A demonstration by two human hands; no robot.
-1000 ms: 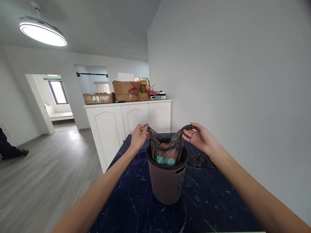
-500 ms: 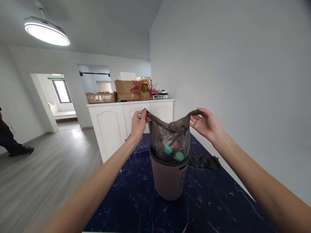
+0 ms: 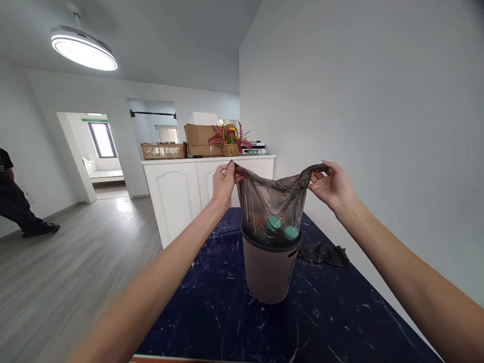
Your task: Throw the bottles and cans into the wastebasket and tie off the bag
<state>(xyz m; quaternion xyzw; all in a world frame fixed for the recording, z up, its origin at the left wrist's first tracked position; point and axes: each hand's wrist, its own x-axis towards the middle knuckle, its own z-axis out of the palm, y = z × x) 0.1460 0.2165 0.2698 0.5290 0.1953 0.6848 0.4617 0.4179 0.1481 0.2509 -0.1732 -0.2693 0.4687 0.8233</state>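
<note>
A thin, see-through black garbage bag [image 3: 260, 201] rises out of a pinkish-grey trash can [image 3: 266, 277] with a dark rim. My left hand [image 3: 226, 184] pinches the bag's top edge on the left. On the right, my right hand [image 3: 333, 187] grips the opposite edge, so the mouth is stretched between them. Two round green things [image 3: 273, 223] show through the plastic just above the rim, with something reddish beside them. The lower part of the bag is hidden inside the can.
The can stands on a dark blue marbled tabletop [image 3: 227, 322]. Crumpled black plastic [image 3: 325, 254] lies behind it at right, near the wall. Beyond is a white cabinet [image 3: 174, 189] bearing cardboard boxes [image 3: 204, 138] and a flower basket [image 3: 230, 148]. A person [image 3: 17, 196] stands far left.
Both hands have lifted the bag's edges slightly and spread them a little wider. The green things sit higher above the rim. The view has shifted slightly left.
</note>
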